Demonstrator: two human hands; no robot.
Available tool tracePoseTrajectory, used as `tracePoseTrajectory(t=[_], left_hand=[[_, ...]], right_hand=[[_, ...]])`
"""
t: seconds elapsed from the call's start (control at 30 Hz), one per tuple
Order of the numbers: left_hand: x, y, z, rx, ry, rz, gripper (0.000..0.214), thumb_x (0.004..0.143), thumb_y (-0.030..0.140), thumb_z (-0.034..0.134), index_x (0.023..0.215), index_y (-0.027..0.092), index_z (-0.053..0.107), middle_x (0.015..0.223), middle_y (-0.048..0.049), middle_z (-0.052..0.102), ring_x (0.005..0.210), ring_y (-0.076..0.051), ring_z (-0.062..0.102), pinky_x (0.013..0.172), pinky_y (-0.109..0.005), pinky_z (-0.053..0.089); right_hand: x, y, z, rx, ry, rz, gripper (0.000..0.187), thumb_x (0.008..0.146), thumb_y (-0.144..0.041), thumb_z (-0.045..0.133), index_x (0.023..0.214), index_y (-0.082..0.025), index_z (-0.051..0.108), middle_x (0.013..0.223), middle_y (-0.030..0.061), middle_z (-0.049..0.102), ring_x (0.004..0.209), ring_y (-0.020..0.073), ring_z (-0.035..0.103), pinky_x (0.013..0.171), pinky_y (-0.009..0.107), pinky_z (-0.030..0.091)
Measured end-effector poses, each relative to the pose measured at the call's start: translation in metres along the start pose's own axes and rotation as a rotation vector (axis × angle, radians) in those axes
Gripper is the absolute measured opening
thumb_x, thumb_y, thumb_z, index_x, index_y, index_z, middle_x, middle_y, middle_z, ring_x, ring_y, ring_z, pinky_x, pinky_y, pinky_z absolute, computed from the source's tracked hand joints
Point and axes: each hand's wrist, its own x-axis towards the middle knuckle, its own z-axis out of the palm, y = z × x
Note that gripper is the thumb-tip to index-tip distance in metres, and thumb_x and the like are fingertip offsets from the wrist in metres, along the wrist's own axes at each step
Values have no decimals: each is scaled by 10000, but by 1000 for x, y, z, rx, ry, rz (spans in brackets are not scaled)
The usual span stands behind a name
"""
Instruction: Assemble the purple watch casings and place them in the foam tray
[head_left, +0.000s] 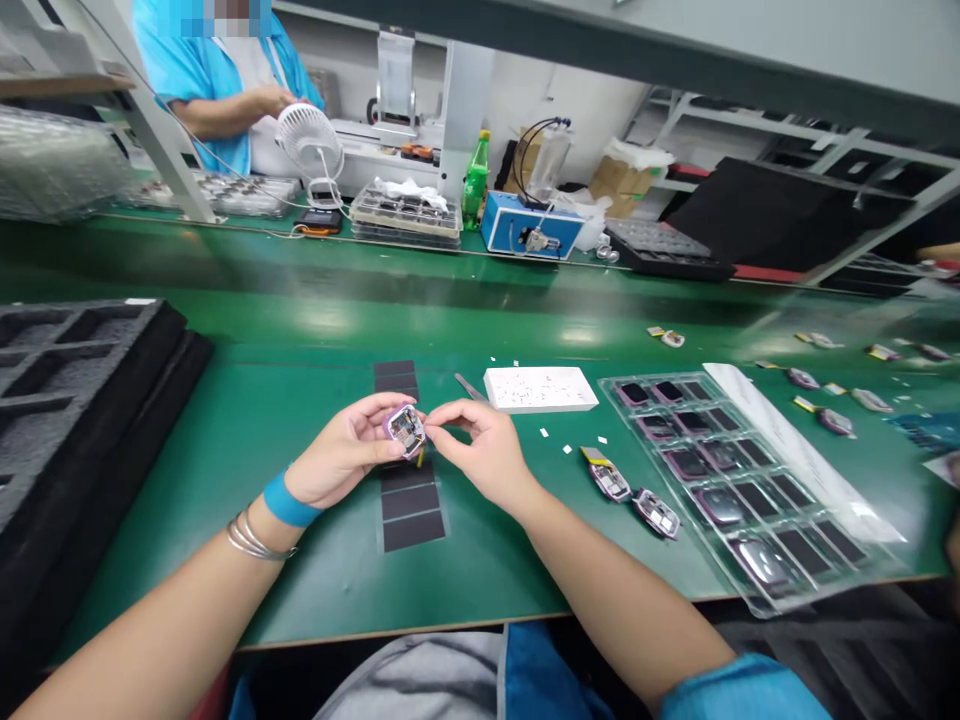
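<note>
Being pinched between the curled fingers of the left hand [337,450], a small rounded-rectangular purple-rimmed device casing [406,430] is held just above a column of matte black rectangular strips [409,505] laid on the green surface [315,340]. Its open interior is turned upward. The thumb and forefinger of the right hand [480,450] are pressed together at the casing's edge, though what they pinch is too small to be made out. A small yellow tab [420,458] is seen below the casing. Just beyond the hands, a slim steel pair of tweezers [469,387] is placed beside a flat white foam block [540,389]. Two open purple-rimmed casings [609,480] are laid further right, next to a clear plastic tray [611,385] with dark-filled pockets.
</note>
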Motion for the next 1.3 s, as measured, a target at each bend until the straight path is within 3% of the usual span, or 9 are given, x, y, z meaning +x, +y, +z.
tracePoseTrajectory(t=[0.17, 0.33, 0.5, 0.63, 0.8, 0.93, 1.0, 1.17, 1.3], left_hand=[[1, 0, 0, 9, -8, 14, 475, 538, 104, 819, 977, 179, 655, 952, -64, 696, 808, -166, 657, 740, -255, 537], [2, 0, 1, 133, 67, 41, 462, 549, 128, 819, 976, 177, 650, 989, -71, 688, 845, -184, 652, 774, -288, 526], [1, -3, -1, 279, 90, 112, 481, 539, 119, 827, 982, 177, 649, 960, -54, 683, 864, -171, 633, 790, -266, 515], [0, -3, 0, 265, 80, 133, 460, 560, 112, 819, 980, 189, 647, 929, -34, 687, 852, -140, 630, 778, -218, 509], [-2, 1, 4, 187, 82, 100, 453, 568, 128, 820, 979, 186, 639, 965, -54, 690, 865, -158, 639, 783, -252, 522], [-3, 3, 6, 113, 62, 85, 447, 573, 123, 817, 977, 191, 640, 970, -52, 688, 868, -171, 645, 770, -263, 532], [-4, 3, 7, 91, 48, 78, 440, 579, 119, 813, 976, 194, 641, 971, -51, 689, 876, -173, 646, 770, -261, 533], [-4, 1, 5, 80, 54, 78, 442, 585, 106, 807, 988, 191, 647, 971, -53, 689, 861, -150, 640, 761, -225, 526], [-4, 0, 2, 87, 34, 104, 453, 563, 94, 814, 978, 190, 660, 954, -48, 689, 850, -143, 633, 767, -220, 523]], right_hand=[[-1, 1, -2, 79, 83, 41, 24, 727, -209, 649, 721, -190, 635, 764, 23, 693, 745, 173, 662, 744, 308, 536], [11, 1, -23, -24, 330, 43, 65, 742, -251, 641, 741, -195, 609, 754, 15, 666, 740, 162, 641, 751, 310, 518], [6, 9, -5, 131, 12, 112, 208, 699, -288, 718, 865, -191, 637, 861, 28, 686, 776, 155, 652, 753, 291, 532], [2, 8, 4, -75, 94, -18, 58, 802, -248, 622, 796, -191, 635, 794, 5, 679, 733, 135, 639, 717, 264, 516], [18, 1, -50, -499, 327, -182, 94, 818, -192, 572, 777, -198, 657, 792, 18, 675, 758, 164, 619, 744, 311, 493], [32, 6, -88, -724, 510, -258, 129, 797, -169, 572, 793, -201, 697, 977, 76, 663, 973, 238, 573, 881, 440, 441], [30, 5, -81, -661, 518, -265, 99, 789, -200, 603, 778, -207, 701, 1005, 76, 657, 1012, 244, 561, 916, 457, 425], [8, -2, -18, -128, 53, -86, 69, 806, -223, 604, 798, -213, 672, 831, 16, 689, 807, 165, 649, 800, 336, 515], [-5, -5, 5, -29, 78, -50, 37, 761, -168, 629, 762, -191, 658, 814, 22, 688, 780, 155, 653, 761, 288, 527]])
